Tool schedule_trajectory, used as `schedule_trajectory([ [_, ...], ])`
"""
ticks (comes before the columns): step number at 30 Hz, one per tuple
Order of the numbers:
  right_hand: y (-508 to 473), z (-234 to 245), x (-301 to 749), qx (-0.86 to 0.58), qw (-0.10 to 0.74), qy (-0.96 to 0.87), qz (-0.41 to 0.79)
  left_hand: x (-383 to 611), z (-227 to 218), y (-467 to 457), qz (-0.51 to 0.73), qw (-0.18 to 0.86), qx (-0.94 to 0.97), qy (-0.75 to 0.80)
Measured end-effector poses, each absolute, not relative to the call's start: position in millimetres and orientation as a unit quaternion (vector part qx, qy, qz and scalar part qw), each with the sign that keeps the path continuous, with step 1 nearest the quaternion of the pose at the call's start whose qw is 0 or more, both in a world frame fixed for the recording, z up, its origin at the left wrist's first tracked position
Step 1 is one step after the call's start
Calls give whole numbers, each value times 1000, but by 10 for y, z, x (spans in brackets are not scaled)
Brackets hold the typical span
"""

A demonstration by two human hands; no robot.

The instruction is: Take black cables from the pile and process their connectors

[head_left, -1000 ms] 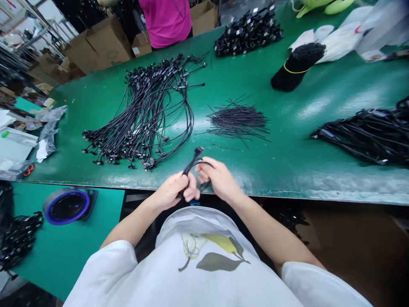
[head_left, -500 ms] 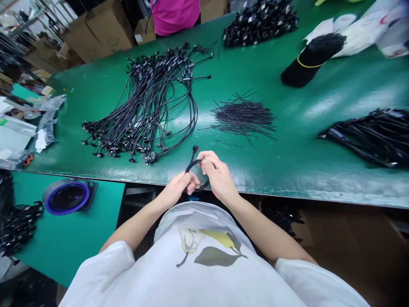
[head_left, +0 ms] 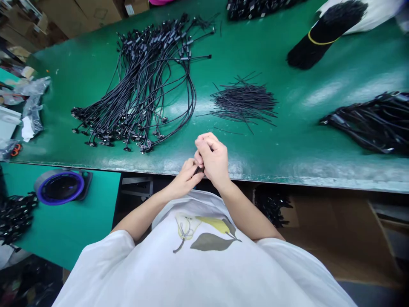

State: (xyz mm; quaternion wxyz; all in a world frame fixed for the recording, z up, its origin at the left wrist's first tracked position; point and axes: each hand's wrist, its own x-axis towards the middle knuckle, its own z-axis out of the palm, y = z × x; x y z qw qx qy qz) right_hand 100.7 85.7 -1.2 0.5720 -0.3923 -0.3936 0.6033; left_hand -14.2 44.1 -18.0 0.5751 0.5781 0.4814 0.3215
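At the front edge of the green table, my left hand (head_left: 185,177) is closed round a black cable (head_left: 198,169). Only a short dark piece of it shows between my fingers; the rest is hidden. Just above and to the right, my right hand (head_left: 215,160) is closed in a fist against the left fingertips, with its fingers curled over the same cable. Beyond my hands lies a loose heap of short black ties (head_left: 244,103). Left of that, many black cables with plugs (head_left: 140,85) are spread out.
A bundle of black ties in a yellow band (head_left: 322,36) lies at the back right. Bagged black cables (head_left: 370,123) lie at the right. A purple-rimmed round roll (head_left: 60,187) sits on the lower left table. A cardboard box (head_left: 338,238) is below the table.
My hands have drawn together and closed over the coiled cable, whose loop and plug showed before. The view has tipped downward, so the person in pink is nearly out of sight.
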Motion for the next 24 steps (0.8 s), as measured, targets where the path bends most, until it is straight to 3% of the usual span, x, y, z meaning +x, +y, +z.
schedule_trajectory([
  [6,1073,84,1040,-307,517,-345,721,-92,-2,460,274,835,313,362],
  [12,1121,84,1099,-268,520,-365,724,-113,80,531,255,904,146,311],
  [18,1156,83,1109,-235,495,-371,749,-52,30,524,243,919,130,282],
  [21,1199,39,1188,-293,500,-430,692,7,-2,518,289,890,157,315],
  [24,1121,-29,1310,-410,515,-591,467,-6,-78,622,400,814,193,374],
])
